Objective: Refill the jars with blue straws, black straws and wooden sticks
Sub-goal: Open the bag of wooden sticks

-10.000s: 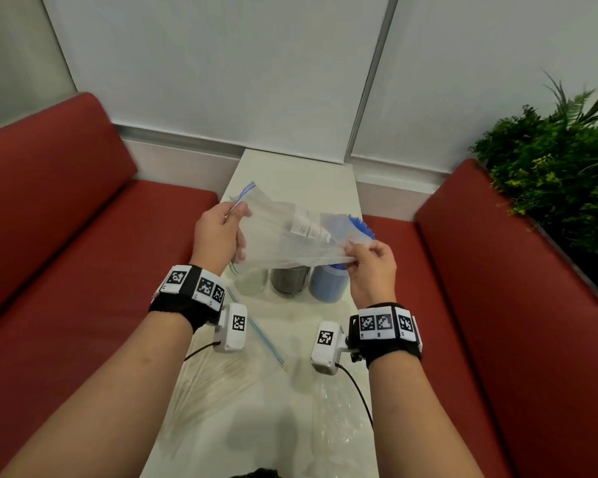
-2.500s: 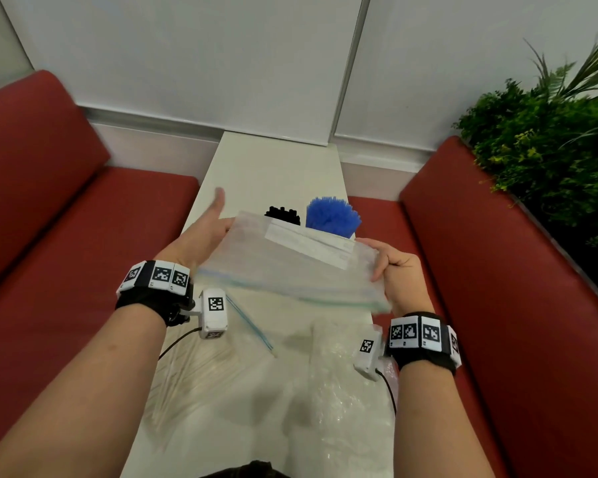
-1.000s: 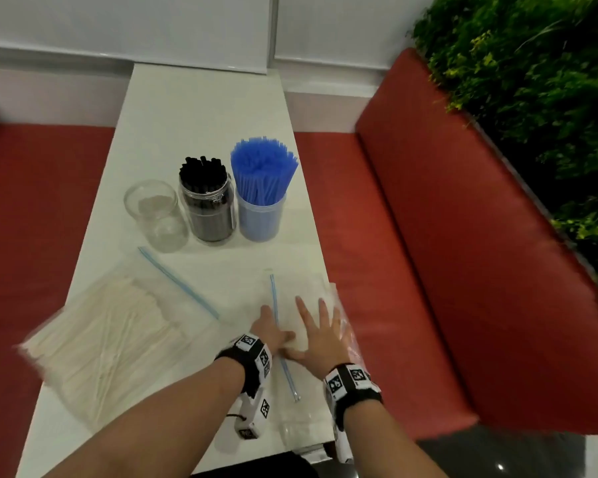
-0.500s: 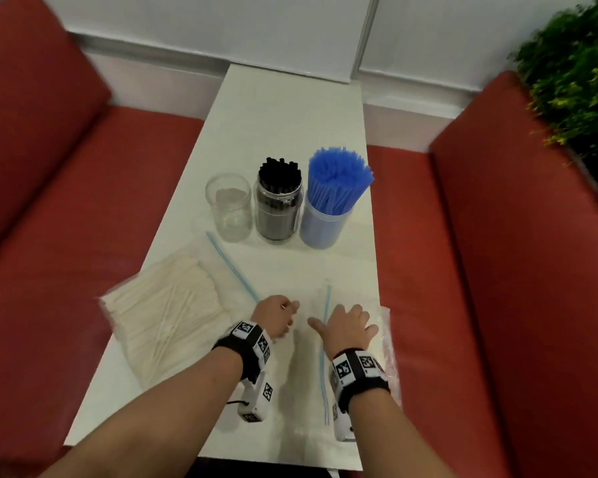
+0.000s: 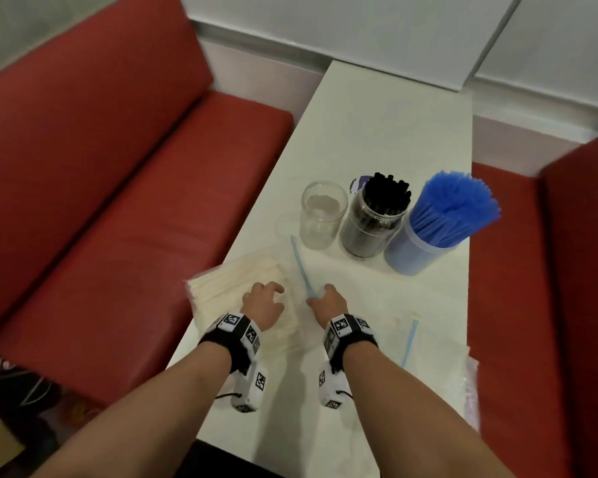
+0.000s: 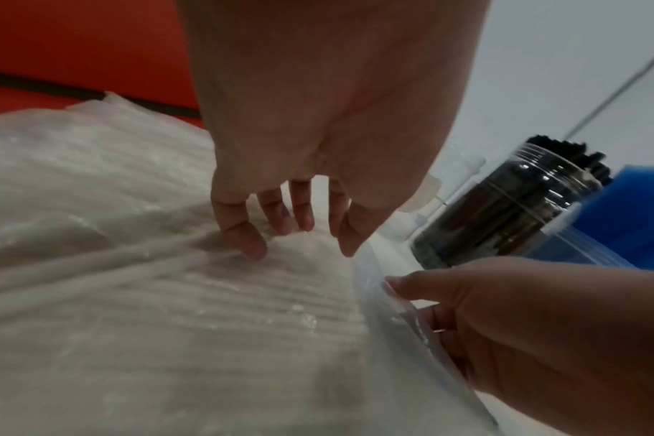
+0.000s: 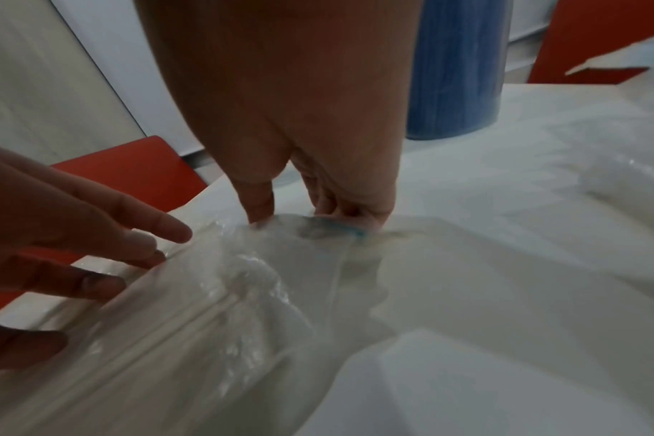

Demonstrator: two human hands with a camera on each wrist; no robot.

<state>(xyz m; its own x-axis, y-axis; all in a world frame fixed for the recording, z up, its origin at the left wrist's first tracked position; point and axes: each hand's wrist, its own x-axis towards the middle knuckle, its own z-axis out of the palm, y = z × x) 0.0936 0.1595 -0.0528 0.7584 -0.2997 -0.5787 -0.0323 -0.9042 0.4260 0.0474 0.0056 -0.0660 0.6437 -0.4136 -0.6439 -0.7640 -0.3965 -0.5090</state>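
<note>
A clear zip bag of wooden sticks [image 5: 228, 288] lies on the left part of the white table [image 5: 377, 132]. My left hand [image 5: 273, 292] rests on it, and its straight fingertips [image 6: 250, 247] touch the plastic. My right hand [image 5: 320, 295] pinches the bag's blue zip edge [image 7: 349, 230] between thumb and fingers. Behind them stand an empty glass jar [image 5: 321, 215], a jar of black straws [image 5: 377, 219] and a jar of blue straws [image 5: 432, 229], side by side.
Empty clear zip bags [image 5: 425, 343] lie flat at the table's front right, one hanging over the edge. Red bench seats [image 5: 125, 208] flank the narrow table on both sides. A white wall panel [image 5: 359, 25] closes the far end.
Both hands left the empty bag they had flattened at the front right and moved left to the stick bag. The right hand now pinches its zip edge.
</note>
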